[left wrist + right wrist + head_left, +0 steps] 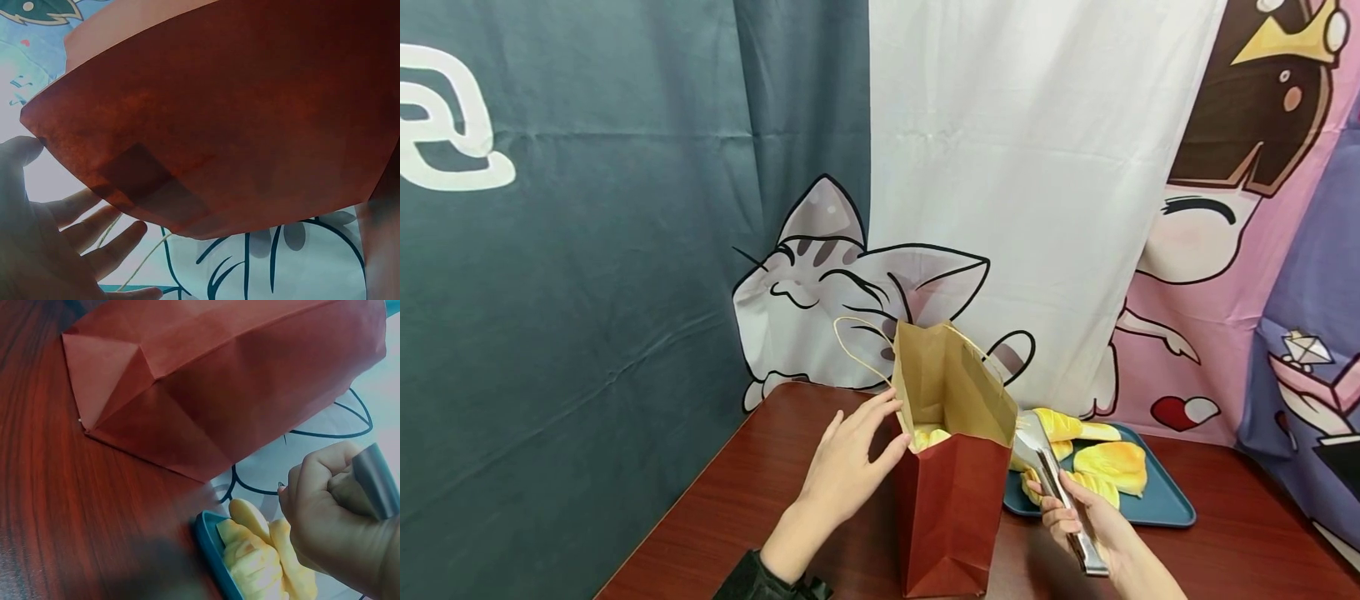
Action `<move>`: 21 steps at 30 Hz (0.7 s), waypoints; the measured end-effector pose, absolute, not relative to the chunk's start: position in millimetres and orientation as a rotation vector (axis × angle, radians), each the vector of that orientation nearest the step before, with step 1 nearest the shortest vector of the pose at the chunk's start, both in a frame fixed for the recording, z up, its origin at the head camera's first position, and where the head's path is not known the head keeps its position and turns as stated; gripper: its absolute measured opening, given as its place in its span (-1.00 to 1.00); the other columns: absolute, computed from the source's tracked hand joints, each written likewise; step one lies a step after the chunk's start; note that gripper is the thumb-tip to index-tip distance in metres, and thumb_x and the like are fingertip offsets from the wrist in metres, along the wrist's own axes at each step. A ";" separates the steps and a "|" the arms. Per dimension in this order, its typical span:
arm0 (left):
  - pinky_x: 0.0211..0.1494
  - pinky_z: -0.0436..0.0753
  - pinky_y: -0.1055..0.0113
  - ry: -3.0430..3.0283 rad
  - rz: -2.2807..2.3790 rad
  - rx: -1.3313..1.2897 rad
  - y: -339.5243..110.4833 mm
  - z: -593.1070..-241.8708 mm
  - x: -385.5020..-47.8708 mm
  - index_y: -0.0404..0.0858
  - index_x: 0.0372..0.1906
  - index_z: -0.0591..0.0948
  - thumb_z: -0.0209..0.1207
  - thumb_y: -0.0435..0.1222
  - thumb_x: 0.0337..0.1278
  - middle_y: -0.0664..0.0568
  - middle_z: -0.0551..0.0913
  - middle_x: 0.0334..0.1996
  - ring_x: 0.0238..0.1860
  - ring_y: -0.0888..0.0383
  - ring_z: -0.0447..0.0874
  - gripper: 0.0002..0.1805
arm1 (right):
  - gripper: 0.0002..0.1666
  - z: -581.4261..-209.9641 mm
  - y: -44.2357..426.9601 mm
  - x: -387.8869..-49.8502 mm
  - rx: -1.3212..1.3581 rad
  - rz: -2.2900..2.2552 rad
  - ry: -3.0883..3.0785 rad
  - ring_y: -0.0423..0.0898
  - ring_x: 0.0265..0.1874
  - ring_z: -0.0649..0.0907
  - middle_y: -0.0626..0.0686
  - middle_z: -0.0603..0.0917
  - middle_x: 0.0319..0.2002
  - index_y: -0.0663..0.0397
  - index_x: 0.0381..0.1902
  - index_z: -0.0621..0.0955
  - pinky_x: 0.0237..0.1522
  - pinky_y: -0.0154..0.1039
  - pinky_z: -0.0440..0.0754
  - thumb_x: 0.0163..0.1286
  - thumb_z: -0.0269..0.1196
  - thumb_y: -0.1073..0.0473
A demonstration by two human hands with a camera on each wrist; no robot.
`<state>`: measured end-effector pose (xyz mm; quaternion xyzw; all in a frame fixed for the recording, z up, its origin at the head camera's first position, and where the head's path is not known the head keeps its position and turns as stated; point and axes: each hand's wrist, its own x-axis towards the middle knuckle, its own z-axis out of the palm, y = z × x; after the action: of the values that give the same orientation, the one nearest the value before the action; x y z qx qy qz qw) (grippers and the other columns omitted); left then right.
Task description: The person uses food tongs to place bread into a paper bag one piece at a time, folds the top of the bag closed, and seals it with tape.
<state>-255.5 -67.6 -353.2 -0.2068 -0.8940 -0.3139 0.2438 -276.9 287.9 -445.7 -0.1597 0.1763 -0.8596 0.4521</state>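
Note:
A red paper bag [958,508] with a brown inside stands upright, its top agape. Pale yellow bread [931,437] shows inside it. My left hand [846,462] is at the bag's left rim with fingers spread; in the left wrist view the thumb and fingertips [128,240] meet the red paper edge. To the right of the bag, my right hand [1105,525] grips metal tongs [1049,477], whose far ends lie over the breads by the bag. Whether the tongs pinch a bread cannot be told. The right wrist view shows the tongs' handle end [375,481] above the fist.
A blue tray [1176,504] right of the bag bears several breads [1112,467]. Thin cord handles [853,350] rise from the bag's rim. The dark red wooden table [737,500] meets printed curtains [1037,167] behind.

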 end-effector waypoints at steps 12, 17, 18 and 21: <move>0.54 0.17 -0.23 -2.439 -0.859 -0.564 -67.8 -352.3 -255.4 0.00 0.31 0.54 0.08 0.11 0.35 0.25 0.42 0.43 0.45 0.21 0.38 -0.47 | -0.41 -455.9 288.9 -288.0 -0.418 -2.093 0.391 -0.37 -0.44 0.17 0.01 0.53 -0.20 0.30 0.21 0.43 -0.40 -0.61 0.21 0.62 -0.11 -0.12; 0.54 0.16 -0.24 -2.438 -0.871 -0.571 -67.5 -352.4 -254.8 -0.01 0.31 0.54 0.08 0.11 0.35 0.25 0.43 0.43 0.45 0.21 0.39 -0.47 | -0.43 -456.7 289.2 -291.4 -0.402 -2.071 0.345 -0.38 -0.44 0.14 0.02 0.53 -0.18 0.34 0.22 0.43 -0.40 -0.62 0.20 0.60 -0.03 -0.08; 0.54 0.16 -0.24 -2.439 -0.870 -0.571 -67.5 -352.5 -254.8 -0.01 0.31 0.54 0.08 0.11 0.35 0.25 0.43 0.43 0.45 0.21 0.39 -0.47 | -0.43 -456.3 289.2 -292.1 -0.398 -2.065 0.334 -0.38 -0.44 0.14 0.02 0.53 -0.18 0.34 0.22 0.43 -0.39 -0.62 0.20 0.59 -0.02 -0.07; 0.54 0.16 -0.23 -2.438 -0.868 -0.569 -67.3 -352.0 -255.6 -0.01 0.31 0.54 0.07 0.11 0.35 0.25 0.42 0.43 0.45 0.21 0.39 -0.47 | -0.44 -455.5 289.2 -295.3 -0.378 -2.061 0.297 -0.38 -0.44 0.12 0.03 0.52 -0.18 0.35 0.22 0.43 -0.38 -0.61 0.21 0.58 0.01 -0.05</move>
<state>-255.6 -67.3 -352.0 -0.2081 -0.8924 -0.3177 0.2435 -295.3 289.2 -455.5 -0.1557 0.1224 -0.8488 0.4903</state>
